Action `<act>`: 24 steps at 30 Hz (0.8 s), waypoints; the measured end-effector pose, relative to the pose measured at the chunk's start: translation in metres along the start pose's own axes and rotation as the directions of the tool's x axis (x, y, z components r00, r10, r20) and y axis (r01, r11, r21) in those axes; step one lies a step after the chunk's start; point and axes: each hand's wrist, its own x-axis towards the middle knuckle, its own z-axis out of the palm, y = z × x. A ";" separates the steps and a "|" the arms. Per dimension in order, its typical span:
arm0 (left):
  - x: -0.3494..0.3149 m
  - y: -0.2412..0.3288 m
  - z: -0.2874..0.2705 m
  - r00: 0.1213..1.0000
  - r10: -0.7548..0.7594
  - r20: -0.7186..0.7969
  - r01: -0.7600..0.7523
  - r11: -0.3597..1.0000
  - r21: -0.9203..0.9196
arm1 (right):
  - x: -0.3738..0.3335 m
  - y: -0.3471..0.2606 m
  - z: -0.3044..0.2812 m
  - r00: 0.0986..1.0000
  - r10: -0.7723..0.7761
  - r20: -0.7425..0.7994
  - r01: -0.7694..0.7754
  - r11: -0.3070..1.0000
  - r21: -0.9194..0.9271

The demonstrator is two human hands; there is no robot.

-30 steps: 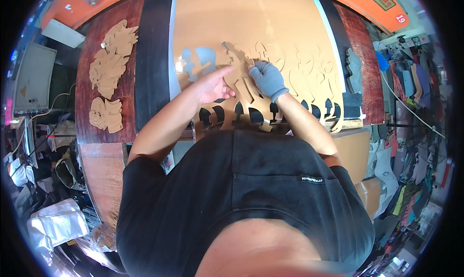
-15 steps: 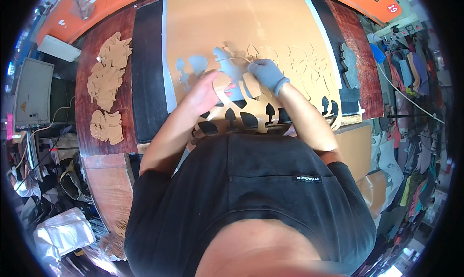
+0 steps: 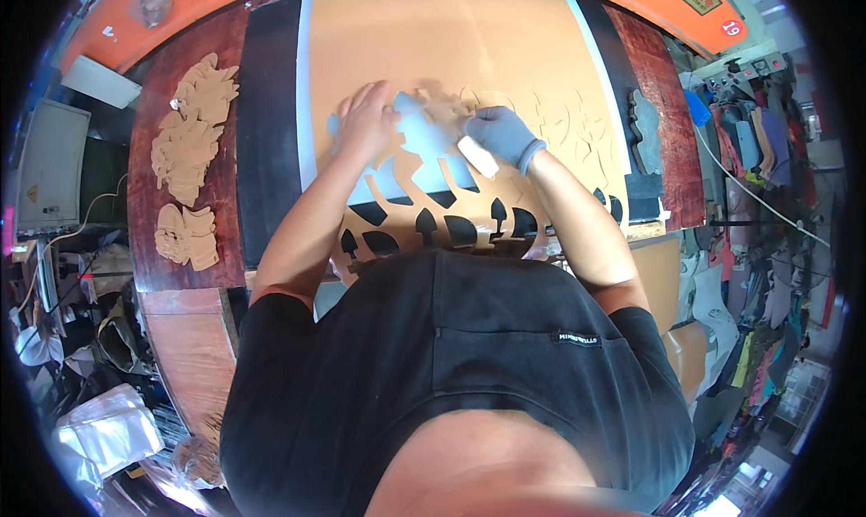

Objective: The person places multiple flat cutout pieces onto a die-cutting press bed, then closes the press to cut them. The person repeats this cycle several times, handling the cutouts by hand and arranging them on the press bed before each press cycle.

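A tan sheet (image 3: pixel 433 30), cut into shapes, lies in front of me over a pale blue-white backing. My bare left hand (image 3: pixel 365 120) rests over its left part, fingers stretched away from me at the cut openings. What lies under the palm is hidden. To the right, my gloved right hand (image 3: pixel 502 133) is closed on cut pieces. A pale cut piece (image 3: pixel 478 157) sticks out below its fingers, and blurred tan pieces (image 3: pixel 439 102) show beside it. Toward my body the sheet becomes a web of leftover material (image 3: pixel 406 179) with leaf-shaped holes.
Piles of tan cut pieces (image 3: pixel 194 138) lie on the reddish board (image 3: pixel 149 183) at left. A dark grey shaped block (image 3: pixel 645 131) stands at right. An orange machine beam (image 3: pixel 225 16) crosses the far side. Coloured material hangs (image 3: pixel 749 138) at far right.
My left hand has moved away from my right hand, leftward and farther from me, and turned its back up. The pale piece now shows under my right hand, which has barely moved.
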 end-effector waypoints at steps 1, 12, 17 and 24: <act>-0.004 -0.002 0.003 0.997 0.072 -0.040 -0.070 0.996 0.051 | -0.004 0.004 -0.009 1.000 0.030 -0.003 -0.030 0.998 0.048; -0.003 0.014 -0.021 0.988 0.034 0.151 -0.034 0.999 -0.003 | -0.093 0.036 -0.136 0.877 -0.107 -0.468 0.297 0.887 0.354; -0.048 0.077 -0.017 0.912 -0.038 0.409 0.328 0.665 -0.671 | -0.056 0.028 -0.060 0.893 -0.055 -0.446 -0.109 0.936 -0.334; -0.015 0.101 -0.005 0.612 -0.244 0.752 0.766 -0.056 -0.641 | -0.038 0.017 0.004 0.930 -0.218 -0.296 -0.022 0.770 -0.638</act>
